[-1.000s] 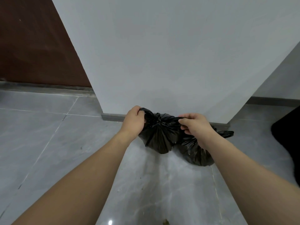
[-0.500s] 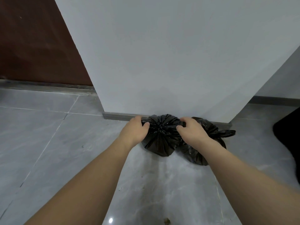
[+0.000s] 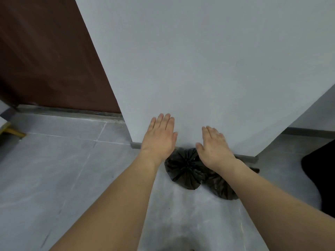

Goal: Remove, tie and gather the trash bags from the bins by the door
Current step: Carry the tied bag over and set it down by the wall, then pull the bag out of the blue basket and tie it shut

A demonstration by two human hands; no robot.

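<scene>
Two tied black trash bags lie side by side on the grey tiled floor against the base of a white wall. The nearer bag [image 3: 184, 169] has its gathered top facing me. The second bag [image 3: 222, 189] sits to its right, partly hidden by my right forearm. My left hand [image 3: 160, 137] hovers above and left of the bags, fingers straight, palm down, holding nothing. My right hand [image 3: 213, 146] is lifted above the bags, fingers straight, holding nothing.
A white wall corner [image 3: 199, 69] rises just behind the bags. A dark brown door [image 3: 49, 60] stands at the left. A black object [image 3: 320, 171] lies on the floor at the right edge. A wooden piece [image 3: 12, 132] shows at far left.
Both hands let go of the nearer bag and rose above it with fingers straightened. The bag now rests on the floor beside the other one.
</scene>
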